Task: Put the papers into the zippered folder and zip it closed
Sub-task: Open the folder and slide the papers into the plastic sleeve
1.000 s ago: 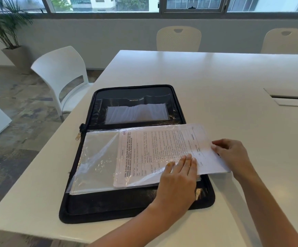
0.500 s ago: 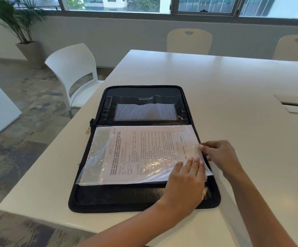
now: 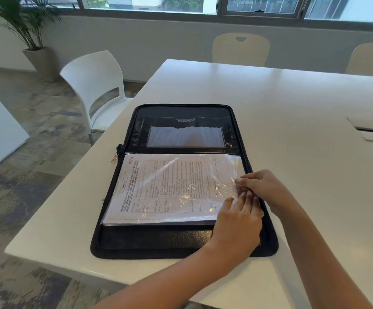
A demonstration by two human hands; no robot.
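At frame centre the papers (image 3: 170, 188) are seated in the open zippered folder (image 3: 181, 241), the plastic sleeve (image 3: 234, 166) edge pinched by the right hand (image 3: 261, 186) and pressed flat by the left hand (image 3: 236, 221), zipping left undone.

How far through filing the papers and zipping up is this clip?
Done: the papers lie inside the clear sleeve on the open folder. In hand: left hand flat on the sleeve, right hand at its edge. Left: closing the folder and pulling the zipper.
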